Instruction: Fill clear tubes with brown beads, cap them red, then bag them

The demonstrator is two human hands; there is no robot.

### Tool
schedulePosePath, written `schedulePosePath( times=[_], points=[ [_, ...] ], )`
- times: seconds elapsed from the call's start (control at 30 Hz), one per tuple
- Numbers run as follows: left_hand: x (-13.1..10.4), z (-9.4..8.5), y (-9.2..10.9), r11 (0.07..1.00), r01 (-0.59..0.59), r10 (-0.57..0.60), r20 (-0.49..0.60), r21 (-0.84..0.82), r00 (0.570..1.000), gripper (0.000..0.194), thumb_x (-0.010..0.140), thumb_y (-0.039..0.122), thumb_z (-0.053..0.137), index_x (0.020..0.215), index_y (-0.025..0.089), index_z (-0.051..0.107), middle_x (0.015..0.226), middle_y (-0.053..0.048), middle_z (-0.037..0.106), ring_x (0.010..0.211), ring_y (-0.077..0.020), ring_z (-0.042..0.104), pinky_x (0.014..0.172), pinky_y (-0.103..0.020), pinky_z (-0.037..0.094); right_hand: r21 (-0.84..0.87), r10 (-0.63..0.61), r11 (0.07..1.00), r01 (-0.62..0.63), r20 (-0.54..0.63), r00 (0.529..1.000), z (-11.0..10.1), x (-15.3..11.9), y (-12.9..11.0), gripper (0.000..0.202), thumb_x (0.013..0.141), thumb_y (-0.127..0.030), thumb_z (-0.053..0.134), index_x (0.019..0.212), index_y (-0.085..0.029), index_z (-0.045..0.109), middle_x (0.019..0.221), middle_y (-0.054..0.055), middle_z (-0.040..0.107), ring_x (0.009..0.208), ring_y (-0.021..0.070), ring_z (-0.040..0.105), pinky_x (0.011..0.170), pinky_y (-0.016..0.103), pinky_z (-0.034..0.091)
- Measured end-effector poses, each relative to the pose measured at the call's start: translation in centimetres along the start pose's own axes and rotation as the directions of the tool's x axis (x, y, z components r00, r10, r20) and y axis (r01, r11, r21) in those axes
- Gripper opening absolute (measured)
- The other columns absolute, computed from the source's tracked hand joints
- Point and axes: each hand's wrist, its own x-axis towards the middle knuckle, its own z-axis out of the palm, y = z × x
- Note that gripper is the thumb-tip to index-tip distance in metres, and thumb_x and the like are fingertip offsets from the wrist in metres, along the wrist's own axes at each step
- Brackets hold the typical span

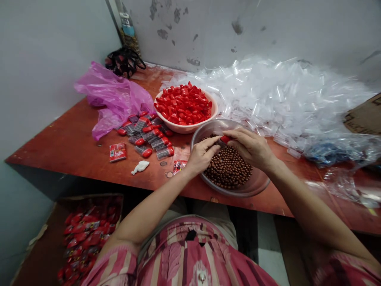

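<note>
Over a clear plastic bowl (262, 183) of small brown balls (228, 169), my two hands meet on one small tube. My left hand (204, 155) has its fingers closed around the body of the tube, which is mostly hidden by them. At the tube's other end, the fingers of my right hand (253, 147) pinch a red cap (225, 139). Just behind is a pale bowl (187, 128) heaped with red caps (184, 104). Several filled clear tubes with red caps (151, 135) lie in a loose pile to the left of the bowls.
A heap of empty clear tubes (268, 91) spreads against the wall. A pink plastic bag (116, 95), a red packet (118, 152) and a crumpled white piece (140, 167) lie on the left. Below the table's edge stands a box of red-wrapped packets (89, 230). Cardboard (364, 115) juts in at right.
</note>
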Motion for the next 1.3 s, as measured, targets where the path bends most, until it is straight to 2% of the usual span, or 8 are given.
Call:
schedulePosePath(
  times=[0.43, 0.57, 0.63, 0.7, 0.8, 0.87, 1.03, 1.3],
  points=[
    [-1.3, 0.4, 0.9, 0.945, -0.073, 0.092, -0.045, 0.319, 0.995, 0.028, 0.086, 0.017, 0.052, 0.107, 0.019, 0.071, 0.098, -0.007, 0.074, 0.089, -0.0185, 0.068, 0.084, -0.029, 0.052, -0.186, -0.144, 0.971, 0.151, 0.053, 0.988, 1.8, -1.1, -0.1, 0.035, 0.089, -0.011, 0.05, 0.122, -0.019, 0.06, 0.103, 0.012, 0.072, 0.092, 0.0213, 0.069, 0.079, 0.034, 0.059],
    [-0.8, 0.4, 0.9, 0.986, 0.014, -0.005, -0.056, 0.169, 0.998, 0.028, 0.084, 0.02, 0.055, 0.107, 0.018, 0.072, 0.105, -0.007, 0.074, 0.097, -0.0204, 0.067, 0.092, -0.032, 0.049, 0.037, 0.057, 0.997, -0.06, 0.075, 0.996, 1.4, -0.6, 0.2, 0.028, 0.09, -0.023, 0.055, 0.116, -0.024, 0.066, 0.109, 0.008, 0.073, 0.095, 0.0216, 0.07, 0.083, 0.036, 0.058],
    [-0.3, 0.3, 1.0, 0.992, 0.101, -0.105, -0.053, -0.077, 0.993, 0.028, 0.081, 0.024, 0.06, 0.105, 0.017, 0.072, 0.106, -0.007, 0.074, 0.101, -0.0213, 0.066, 0.094, -0.034, 0.049, 0.276, 0.264, 0.921, -0.274, 0.072, 0.962, 0.9, -0.3, 0.3, 0.03, 0.092, -0.034, 0.056, 0.12, -0.027, 0.065, 0.111, 0.006, 0.073, 0.099, 0.0227, 0.07, 0.089, 0.04, 0.056],
    [0.2, 0.1, 1.2, 0.915, 0.201, -0.219, -0.012, -0.35, 0.976, 0.031, 0.076, 0.031, 0.067, 0.102, 0.015, 0.073, 0.101, -0.008, 0.074, 0.094, -0.0212, 0.068, 0.088, -0.035, 0.052, 0.556, 0.441, 0.715, -0.425, 0.114, 0.89, 0.6, -0.4, 0.6, 0.038, 0.092, -0.045, 0.055, 0.125, -0.03, 0.061, 0.112, 0.005, 0.073, 0.104, 0.0242, 0.069, 0.094, 0.045, 0.054],
    [0.6, -0.2, 1.5, 0.748, 0.323, -0.347, 0.073, -0.581, 0.935, 0.042, 0.066, 0.039, 0.077, 0.1, 0.014, 0.073, 0.095, -0.008, 0.075, 0.081, -0.0191, 0.069, 0.077, -0.032, 0.054, 0.814, 0.524, 0.37, -0.447, 0.215, 0.824, 0.8, -1.1, 1.4, 0.039, 0.087, -0.048, 0.061, 0.123, -0.033, 0.061, 0.116, 0.005, 0.071, 0.103, 0.0242, 0.069, 0.088, 0.045, 0.057],
    [0.6, -0.2, 1.6, 0.702, 0.35, -0.372, 0.099, -0.62, 0.923, 0.044, 0.063, 0.039, 0.08, 0.098, 0.015, 0.074, 0.095, -0.008, 0.075, 0.079, -0.0184, 0.069, 0.074, -0.031, 0.054, 0.87, 0.498, 0.266, -0.416, 0.246, 0.832, 1.4, -1.6, 1.9, 0.037, 0.082, -0.043, 0.069, 0.117, -0.033, 0.064, 0.12, 0.004, 0.07, 0.103, 0.0237, 0.069, 0.085, 0.043, 0.058],
    [0.4, 0.1, 1.7, 0.762, 0.283, -0.317, 0.046, -0.582, 0.947, 0.041, 0.062, 0.039, 0.082, 0.095, 0.017, 0.076, 0.098, -0.007, 0.075, 0.09, -0.0209, 0.068, 0.083, -0.032, 0.053, 0.918, 0.484, 0.267, -0.293, 0.136, 0.865, 2.5, -1.7, 1.8, 0.03, 0.081, -0.046, 0.07, 0.107, -0.03, 0.071, 0.121, 0.004, 0.069, 0.114, 0.0252, 0.063, 0.098, 0.047, 0.051],
    [0.5, -0.1, 1.6, 0.712, 0.312, -0.349, 0.069, -0.629, 0.935, 0.044, 0.066, 0.04, 0.079, 0.103, 0.016, 0.074, 0.101, -0.009, 0.075, 0.087, -0.0227, 0.07, 0.085, -0.038, 0.054, 0.915, 0.476, 0.198, -0.351, 0.224, 0.851, 2.6, -2.1, 1.8, 0.028, 0.074, -0.035, 0.078, 0.101, -0.031, 0.073, 0.122, 0.002, 0.068, 0.113, 0.0276, 0.063, 0.092, 0.052, 0.055]
  ],
)
